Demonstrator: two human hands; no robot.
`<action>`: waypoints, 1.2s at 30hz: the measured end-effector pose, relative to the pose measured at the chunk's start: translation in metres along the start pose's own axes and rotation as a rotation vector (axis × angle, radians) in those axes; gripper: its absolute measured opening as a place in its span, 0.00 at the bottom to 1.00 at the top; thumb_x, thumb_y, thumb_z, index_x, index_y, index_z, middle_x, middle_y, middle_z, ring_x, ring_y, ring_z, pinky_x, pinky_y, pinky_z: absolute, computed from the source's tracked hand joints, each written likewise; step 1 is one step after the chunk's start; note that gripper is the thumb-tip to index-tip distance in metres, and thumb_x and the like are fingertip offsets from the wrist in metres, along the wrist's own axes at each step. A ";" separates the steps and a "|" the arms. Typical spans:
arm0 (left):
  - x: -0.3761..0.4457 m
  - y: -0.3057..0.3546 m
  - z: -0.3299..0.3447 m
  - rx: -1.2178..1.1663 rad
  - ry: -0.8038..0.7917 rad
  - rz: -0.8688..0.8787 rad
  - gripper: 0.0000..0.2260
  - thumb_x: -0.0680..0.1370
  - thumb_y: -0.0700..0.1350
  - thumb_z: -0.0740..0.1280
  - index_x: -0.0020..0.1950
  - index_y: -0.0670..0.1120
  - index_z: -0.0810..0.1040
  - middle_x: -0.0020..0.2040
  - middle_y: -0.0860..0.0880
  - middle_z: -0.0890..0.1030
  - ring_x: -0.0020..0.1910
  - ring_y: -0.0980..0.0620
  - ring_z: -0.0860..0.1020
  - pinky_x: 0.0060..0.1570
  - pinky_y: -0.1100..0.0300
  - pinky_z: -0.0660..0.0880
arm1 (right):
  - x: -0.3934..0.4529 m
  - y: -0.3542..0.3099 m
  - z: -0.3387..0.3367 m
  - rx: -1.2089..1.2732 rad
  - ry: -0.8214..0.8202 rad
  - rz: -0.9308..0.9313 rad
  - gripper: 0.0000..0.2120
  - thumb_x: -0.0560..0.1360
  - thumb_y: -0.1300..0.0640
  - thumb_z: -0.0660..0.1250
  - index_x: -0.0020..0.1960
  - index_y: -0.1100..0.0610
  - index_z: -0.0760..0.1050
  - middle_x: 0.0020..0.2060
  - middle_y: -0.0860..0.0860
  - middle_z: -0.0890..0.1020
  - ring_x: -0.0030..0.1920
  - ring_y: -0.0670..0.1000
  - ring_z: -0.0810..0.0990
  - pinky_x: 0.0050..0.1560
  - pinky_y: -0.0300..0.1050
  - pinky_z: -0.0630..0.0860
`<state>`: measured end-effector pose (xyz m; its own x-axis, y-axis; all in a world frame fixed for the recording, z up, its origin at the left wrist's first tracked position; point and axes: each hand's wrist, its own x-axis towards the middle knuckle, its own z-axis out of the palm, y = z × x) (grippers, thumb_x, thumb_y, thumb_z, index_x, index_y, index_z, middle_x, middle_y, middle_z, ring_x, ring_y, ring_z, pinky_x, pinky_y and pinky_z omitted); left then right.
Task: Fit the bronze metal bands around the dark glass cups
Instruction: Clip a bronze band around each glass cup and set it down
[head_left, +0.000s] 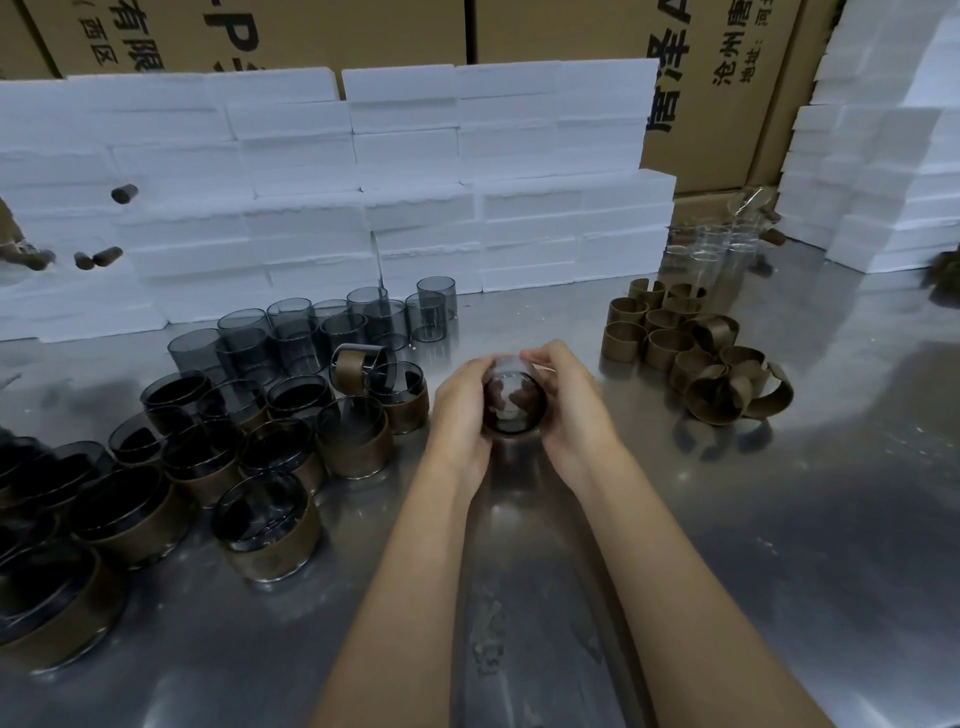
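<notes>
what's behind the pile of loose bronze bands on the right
Clear glass cups stand behind the bronze bands, then cardboard boxes. Their bases are partly hidden.

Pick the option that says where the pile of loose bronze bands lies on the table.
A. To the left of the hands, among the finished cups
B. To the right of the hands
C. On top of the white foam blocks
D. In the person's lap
B: the loose bronze bands sit heaped on the metal table to the right of the right hand and left hand, which together grip a dark cup.
</notes>
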<state>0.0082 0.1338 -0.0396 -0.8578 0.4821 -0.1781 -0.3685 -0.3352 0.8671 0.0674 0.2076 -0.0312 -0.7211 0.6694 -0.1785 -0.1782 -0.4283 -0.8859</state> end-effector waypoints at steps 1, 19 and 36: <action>-0.002 -0.003 0.004 0.036 -0.008 -0.006 0.07 0.81 0.41 0.65 0.48 0.42 0.82 0.45 0.41 0.83 0.43 0.46 0.82 0.47 0.54 0.78 | 0.000 0.000 0.000 0.015 0.066 0.016 0.06 0.77 0.56 0.67 0.45 0.59 0.80 0.42 0.56 0.82 0.42 0.55 0.81 0.46 0.47 0.77; -0.011 -0.008 0.005 -0.065 0.071 -0.012 0.13 0.77 0.50 0.74 0.52 0.40 0.79 0.47 0.40 0.77 0.46 0.41 0.80 0.50 0.48 0.78 | -0.003 0.006 0.002 0.001 0.001 0.053 0.18 0.71 0.53 0.79 0.25 0.53 0.79 0.28 0.51 0.81 0.28 0.50 0.81 0.30 0.40 0.78; -0.011 -0.008 0.009 0.270 -0.156 0.072 0.18 0.72 0.59 0.77 0.46 0.45 0.81 0.38 0.49 0.82 0.41 0.50 0.81 0.43 0.58 0.78 | -0.003 -0.012 -0.009 -0.064 0.212 -0.266 0.24 0.78 0.55 0.71 0.23 0.54 0.77 0.22 0.49 0.76 0.24 0.46 0.74 0.29 0.36 0.73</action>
<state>0.0240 0.1381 -0.0407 -0.8054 0.5900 -0.0567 -0.1823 -0.1557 0.9708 0.0780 0.2165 -0.0242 -0.4989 0.8665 -0.0164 -0.2940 -0.1870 -0.9374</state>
